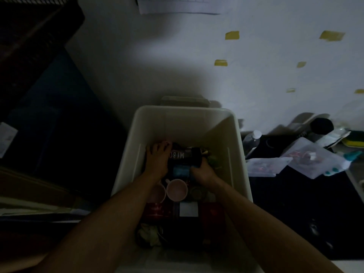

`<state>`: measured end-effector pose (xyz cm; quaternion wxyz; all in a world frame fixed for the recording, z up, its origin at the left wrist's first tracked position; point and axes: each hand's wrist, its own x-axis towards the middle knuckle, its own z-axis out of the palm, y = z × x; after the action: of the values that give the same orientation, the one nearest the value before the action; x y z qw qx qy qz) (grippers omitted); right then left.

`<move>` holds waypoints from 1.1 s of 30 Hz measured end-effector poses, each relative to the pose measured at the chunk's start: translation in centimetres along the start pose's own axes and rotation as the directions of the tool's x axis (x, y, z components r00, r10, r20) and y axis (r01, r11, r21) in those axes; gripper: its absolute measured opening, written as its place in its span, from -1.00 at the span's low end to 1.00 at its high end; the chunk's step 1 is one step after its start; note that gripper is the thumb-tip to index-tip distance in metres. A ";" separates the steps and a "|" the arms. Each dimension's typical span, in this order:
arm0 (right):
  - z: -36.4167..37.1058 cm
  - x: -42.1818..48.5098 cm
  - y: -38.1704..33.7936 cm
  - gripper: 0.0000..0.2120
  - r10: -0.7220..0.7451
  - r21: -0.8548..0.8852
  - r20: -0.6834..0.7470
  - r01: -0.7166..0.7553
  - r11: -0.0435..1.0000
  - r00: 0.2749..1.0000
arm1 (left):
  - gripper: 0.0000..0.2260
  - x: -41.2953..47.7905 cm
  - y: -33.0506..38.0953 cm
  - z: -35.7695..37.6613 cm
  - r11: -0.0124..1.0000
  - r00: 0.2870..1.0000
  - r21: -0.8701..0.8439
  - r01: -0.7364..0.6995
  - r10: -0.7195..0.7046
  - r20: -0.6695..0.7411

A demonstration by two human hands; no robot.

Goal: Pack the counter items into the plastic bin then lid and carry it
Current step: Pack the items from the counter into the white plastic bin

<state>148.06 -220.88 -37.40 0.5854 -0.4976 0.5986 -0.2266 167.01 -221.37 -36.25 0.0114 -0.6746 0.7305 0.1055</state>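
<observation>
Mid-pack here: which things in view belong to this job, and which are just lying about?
Job: plastic bin; dark bottle, left hand resting on it, right hand gripping its end; pale mug inside; on the counter, clear bottle, plastic bags, sponge.
Lying about: yellow tape pieces, paper sheet on wall.

Dim home kitchen here: dark counter (295, 203) on the right, sponge (352, 141) and water bottle (252, 139) by the far wall (256, 75), mugs (176, 190) in the bin (183, 109).
</observation>
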 end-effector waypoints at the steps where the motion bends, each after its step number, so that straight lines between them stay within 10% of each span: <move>1: 0.0 0.6 0.7 -0.41 -0.018 -0.019 -0.009 0.018 1.000 1.000 | -0.12 0.0 0.2 -0.2 0.999 1.000 -0.031 -0.006 0.006 -0.009; 14: -0.6 -2.9 -3.2 -0.32 -0.060 -0.451 -0.227 -0.050 0.891 0.972 | -0.36 1.2 2.3 -0.9 0.948 0.987 -0.277 -0.158 0.157 -0.024; 33: 0.1 -2.4 -1.4 -0.42 -0.090 -0.586 0.121 0.144 0.798 0.989 | -0.51 0.9 2.3 0.2 0.856 0.996 -0.512 0.071 -0.085 -0.005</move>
<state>148.17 -219.32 -35.13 0.4111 -0.7008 0.5814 -0.0424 164.65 -222.06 -36.29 -0.1736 -0.6838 0.6486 0.2856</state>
